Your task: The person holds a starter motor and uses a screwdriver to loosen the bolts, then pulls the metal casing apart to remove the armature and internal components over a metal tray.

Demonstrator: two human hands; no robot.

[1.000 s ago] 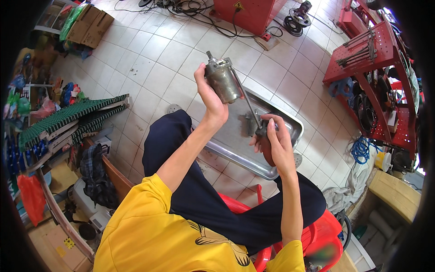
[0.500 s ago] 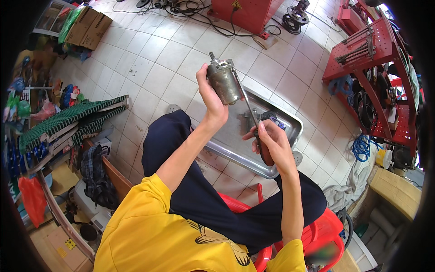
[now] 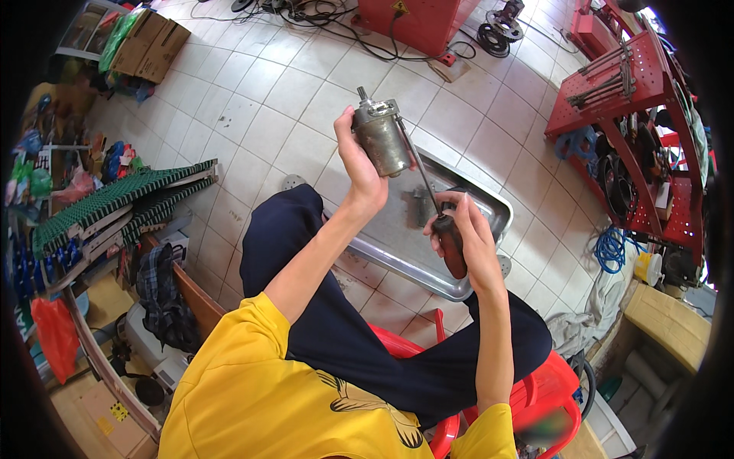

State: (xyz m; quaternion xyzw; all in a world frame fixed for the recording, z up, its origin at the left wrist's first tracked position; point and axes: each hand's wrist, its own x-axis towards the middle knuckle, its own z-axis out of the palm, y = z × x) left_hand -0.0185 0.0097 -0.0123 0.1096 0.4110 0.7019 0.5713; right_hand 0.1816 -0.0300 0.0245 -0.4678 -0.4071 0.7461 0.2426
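A worn metal starter motor [image 3: 384, 144], cylindrical with a thin toothed shaft at its top end, sits in my left hand [image 3: 362, 174]. My fingers wrap around its far side, and the thumb lies along its left edge. My right hand [image 3: 479, 252] is closed around the dark reddish-brown handle of a screwdriver [image 3: 453, 249]. Its long blade slants up to the motor's right side, where the tip meets the end cap near the top. Below both hands lies a metal tray [image 3: 405, 269] with dark parts [image 3: 420, 205] in it, partly hidden by my right hand.
Red plastic chair parts [image 3: 547, 390] show beside my legs. To the right stands a red tool cart [image 3: 612, 99] with wrenches, near a coiled blue hose [image 3: 609, 249]. Green-black woven panels [image 3: 122, 203] lie left. Cables and a red machine [image 3: 413, 27] are at the far side.
My right hand has shifted slightly right, and its fingers have changed their hold on the screwdriver handle. The motor has moved slightly right in my left hand. The blade remains against the motor.
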